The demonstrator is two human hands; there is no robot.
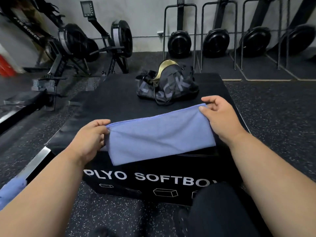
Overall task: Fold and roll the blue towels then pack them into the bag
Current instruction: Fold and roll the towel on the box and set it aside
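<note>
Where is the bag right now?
In the head view the bag sits on the far end of the black box, just beyond the blue towel, slightly right of centre.

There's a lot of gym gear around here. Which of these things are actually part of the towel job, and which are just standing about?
Part of the job:
- blue towel, pinched at its top corners by the left hand and the right hand
- black bag, on the plyo box
- more blue cloth at the left edge, possibly another towel

Just standing about:
- rowing machines
- red object
</note>
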